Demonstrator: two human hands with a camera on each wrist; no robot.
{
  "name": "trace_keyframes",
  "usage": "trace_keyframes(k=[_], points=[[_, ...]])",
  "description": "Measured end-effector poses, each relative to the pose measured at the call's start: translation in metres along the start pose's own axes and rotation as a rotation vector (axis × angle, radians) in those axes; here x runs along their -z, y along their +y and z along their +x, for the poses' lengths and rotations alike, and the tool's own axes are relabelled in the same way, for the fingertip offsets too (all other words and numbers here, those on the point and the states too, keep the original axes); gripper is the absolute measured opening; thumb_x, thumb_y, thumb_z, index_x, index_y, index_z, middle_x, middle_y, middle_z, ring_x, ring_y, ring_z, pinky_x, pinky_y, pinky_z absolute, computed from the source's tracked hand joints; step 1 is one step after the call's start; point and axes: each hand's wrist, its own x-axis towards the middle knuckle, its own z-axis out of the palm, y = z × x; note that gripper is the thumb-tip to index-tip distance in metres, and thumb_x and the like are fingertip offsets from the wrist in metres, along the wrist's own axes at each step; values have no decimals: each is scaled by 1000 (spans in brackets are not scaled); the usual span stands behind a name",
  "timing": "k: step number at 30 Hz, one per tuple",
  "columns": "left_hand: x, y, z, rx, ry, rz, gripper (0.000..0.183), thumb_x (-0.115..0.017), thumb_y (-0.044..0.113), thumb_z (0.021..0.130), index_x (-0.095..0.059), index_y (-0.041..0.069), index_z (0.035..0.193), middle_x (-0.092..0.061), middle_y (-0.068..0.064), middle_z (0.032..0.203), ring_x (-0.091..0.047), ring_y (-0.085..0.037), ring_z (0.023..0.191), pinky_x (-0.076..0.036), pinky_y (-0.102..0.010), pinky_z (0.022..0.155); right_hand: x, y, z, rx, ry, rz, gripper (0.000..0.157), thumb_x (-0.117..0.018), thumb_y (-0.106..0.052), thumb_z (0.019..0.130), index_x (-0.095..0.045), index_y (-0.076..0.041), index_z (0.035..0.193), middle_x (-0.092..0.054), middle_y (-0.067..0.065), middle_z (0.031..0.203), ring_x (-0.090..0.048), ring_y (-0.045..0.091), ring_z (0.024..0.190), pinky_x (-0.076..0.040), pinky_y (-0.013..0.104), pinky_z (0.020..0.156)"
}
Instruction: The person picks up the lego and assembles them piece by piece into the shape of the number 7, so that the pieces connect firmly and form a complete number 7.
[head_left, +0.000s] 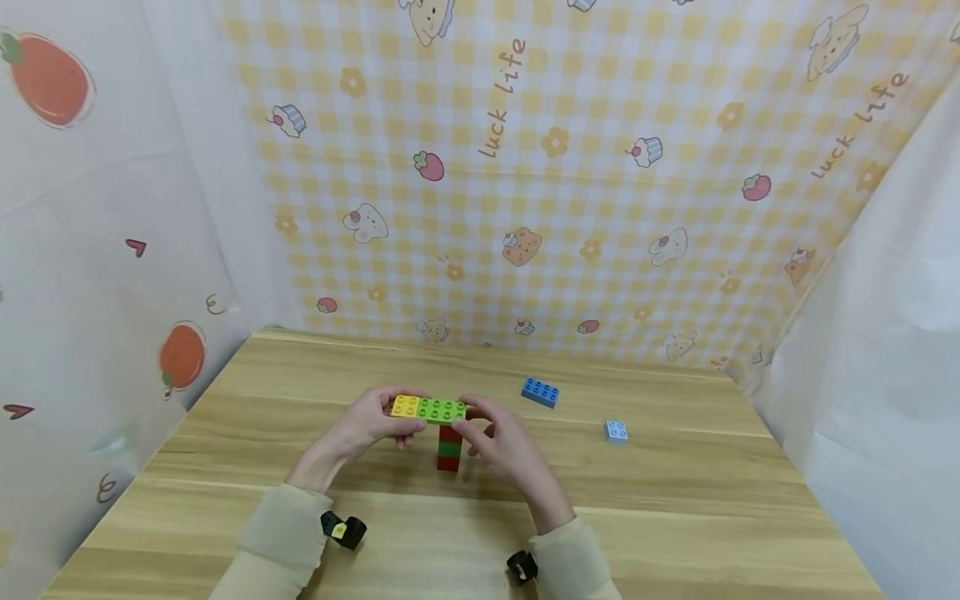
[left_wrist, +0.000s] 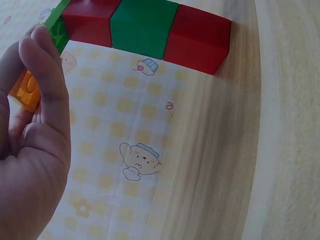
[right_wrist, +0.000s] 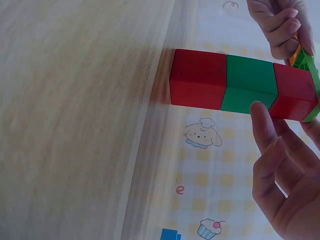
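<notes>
A small tower of red, dark green and red blocks (head_left: 449, 448) stands upright on the table. Across its top lies a light green brick (head_left: 442, 408), sticking out to the left, with a yellow brick (head_left: 405, 405) at its left end. My left hand (head_left: 367, 422) grips the yellow brick, thumb in front and fingers behind. With thumb and index finger my right hand (head_left: 506, 437) pinches the light green brick's right end. In the right wrist view its other fingers (right_wrist: 263, 125) curve beside the dark green block (right_wrist: 248, 85). The yellow brick (left_wrist: 28, 91) shows partly behind left fingers.
A dark blue brick (head_left: 540, 392) lies on the wooden table (head_left: 660, 533) behind and right of the tower. Farther right is a small light blue brick (head_left: 616, 431). A patterned yellow checked cloth (head_left: 555, 192) hangs behind the table, with white sheets at both sides.
</notes>
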Motion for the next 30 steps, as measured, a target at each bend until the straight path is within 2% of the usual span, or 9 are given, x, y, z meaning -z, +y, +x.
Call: trace_keyframes(k=[2,8,15,20,30], points=[[0,-1,0,-6,0,13,53,-74,12,88,-51,-7,131,-64,-20,96,-62,-19,68,-53,-27,61,0,0,0,1,-1,3,41,-59,-32,99,-56,-15,136,-62,17,123,-66,33,74,-56,40,66],[1,-1,0,-6,35,106,49,-76,16,87,-57,-2,129,-64,-16,101,-59,-31,83,-53,-35,68,0,0,0,-10,2,-6,40,-59,-32,99,-56,-16,135,-62,17,124,-66,33,73,-54,33,64],[1,1,-1,-34,53,173,45,-75,17,88,-60,1,127,-63,-14,107,-58,-27,93,-51,-41,79,-1,0,0,-2,2,-6,41,-59,-32,99,-56,-14,136,-62,17,123,-66,33,73,-55,34,64],[0,1,-2,-64,48,178,44,-74,17,88,-60,3,128,-62,-15,112,-58,-27,94,-50,-38,77,0,1,0,-7,4,-1,39,-59,-33,99,-57,-17,134,-62,16,123,-66,33,73,-55,38,66],[2,-2,-2,-87,53,207,42,-74,17,89,-61,3,127,-62,-15,112,-58,-26,93,-51,-38,78,0,0,0,-10,5,-16,38,-59,-35,99,-58,-20,133,-63,16,123,-66,32,73,-54,33,63]])
